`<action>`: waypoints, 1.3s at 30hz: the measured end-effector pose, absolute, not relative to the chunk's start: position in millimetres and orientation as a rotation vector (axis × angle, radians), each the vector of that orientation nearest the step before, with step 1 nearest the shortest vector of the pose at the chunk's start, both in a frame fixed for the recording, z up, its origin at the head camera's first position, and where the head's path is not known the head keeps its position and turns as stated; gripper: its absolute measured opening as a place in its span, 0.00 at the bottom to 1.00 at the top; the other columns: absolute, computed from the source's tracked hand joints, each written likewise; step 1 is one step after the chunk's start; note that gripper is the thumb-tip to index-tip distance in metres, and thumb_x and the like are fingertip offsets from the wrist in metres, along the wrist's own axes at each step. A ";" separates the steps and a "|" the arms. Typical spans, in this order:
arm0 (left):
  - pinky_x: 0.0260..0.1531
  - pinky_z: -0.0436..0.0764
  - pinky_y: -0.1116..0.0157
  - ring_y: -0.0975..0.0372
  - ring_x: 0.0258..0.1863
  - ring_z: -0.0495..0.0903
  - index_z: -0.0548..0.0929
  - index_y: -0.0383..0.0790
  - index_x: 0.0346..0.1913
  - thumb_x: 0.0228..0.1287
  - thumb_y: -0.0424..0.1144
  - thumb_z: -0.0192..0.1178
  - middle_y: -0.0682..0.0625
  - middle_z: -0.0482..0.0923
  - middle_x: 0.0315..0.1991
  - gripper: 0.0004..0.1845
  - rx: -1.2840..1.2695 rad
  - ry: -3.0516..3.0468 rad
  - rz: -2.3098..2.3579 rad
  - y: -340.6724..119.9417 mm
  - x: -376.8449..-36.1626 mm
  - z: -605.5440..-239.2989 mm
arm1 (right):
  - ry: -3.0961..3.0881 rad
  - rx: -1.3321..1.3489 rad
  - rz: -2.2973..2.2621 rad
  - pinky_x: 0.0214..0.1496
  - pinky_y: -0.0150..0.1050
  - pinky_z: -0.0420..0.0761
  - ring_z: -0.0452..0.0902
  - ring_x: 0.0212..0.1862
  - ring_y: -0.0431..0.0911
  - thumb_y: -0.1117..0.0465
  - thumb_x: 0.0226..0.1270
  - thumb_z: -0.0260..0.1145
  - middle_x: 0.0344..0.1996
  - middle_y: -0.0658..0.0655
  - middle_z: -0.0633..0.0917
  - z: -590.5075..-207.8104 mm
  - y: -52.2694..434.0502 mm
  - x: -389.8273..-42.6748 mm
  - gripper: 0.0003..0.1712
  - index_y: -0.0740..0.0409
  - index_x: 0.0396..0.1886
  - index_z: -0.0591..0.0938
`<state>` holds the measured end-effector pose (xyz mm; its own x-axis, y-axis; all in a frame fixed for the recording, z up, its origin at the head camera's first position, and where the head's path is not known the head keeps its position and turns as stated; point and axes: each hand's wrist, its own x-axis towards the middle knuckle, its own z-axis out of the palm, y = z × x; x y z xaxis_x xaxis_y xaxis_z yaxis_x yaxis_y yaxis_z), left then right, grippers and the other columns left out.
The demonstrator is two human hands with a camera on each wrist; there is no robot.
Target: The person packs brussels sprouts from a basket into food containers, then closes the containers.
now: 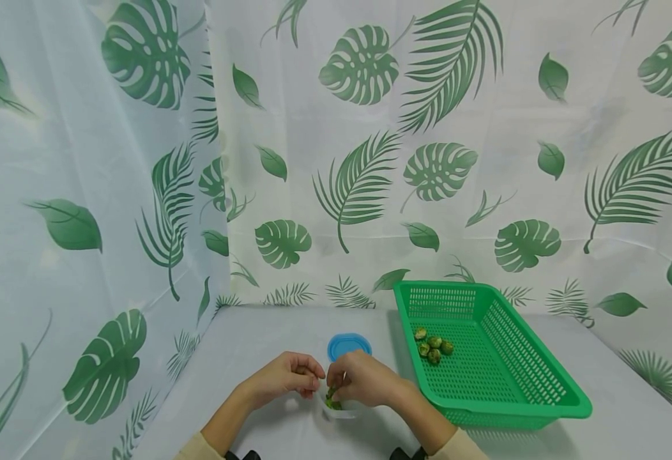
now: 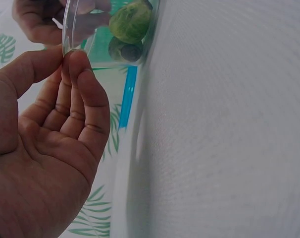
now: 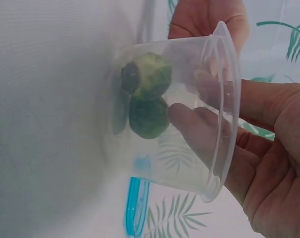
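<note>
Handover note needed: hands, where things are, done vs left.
Left hand: pinches the rim of the small clear plastic cup, steadying it on the table.
Right hand: fingers reach inside the cup beside the sprouts; grip unclear.
Done: two green Brussels sprouts are in the cup.
Left: four sprouts lie in the green plastic mesh basket to the right; the blue lid lies off, behind the cup.

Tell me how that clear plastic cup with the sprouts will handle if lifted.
The clear cup looks thin-walled, so it probably flexes under a squeeze. Holding only two sprouts, it is likely light and easy to tip. The left hand pinches its rim, perhaps steadying it.
</note>
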<state>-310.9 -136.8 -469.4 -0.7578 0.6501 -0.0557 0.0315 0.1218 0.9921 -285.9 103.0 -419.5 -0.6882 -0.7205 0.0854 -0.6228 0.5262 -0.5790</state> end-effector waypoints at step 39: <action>0.37 0.84 0.66 0.64 0.32 0.82 0.80 0.21 0.56 0.73 0.32 0.61 0.54 0.86 0.35 0.16 0.654 1.929 1.680 -137.4 -311.1 -470.5 | 2.850 -1.175 -1.050 0.45 0.34 0.85 0.86 0.45 0.44 0.58 0.69 0.74 0.50 0.53 0.87 -367.6 131.8 -276.8 0.23 0.55 0.62 0.84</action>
<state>-311.1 -137.4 -470.5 -0.7620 0.6451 -0.0554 0.0338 0.1252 0.9916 -276.8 131.8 -367.6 -0.7339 -0.5925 0.3322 -0.6664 0.5332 -0.5211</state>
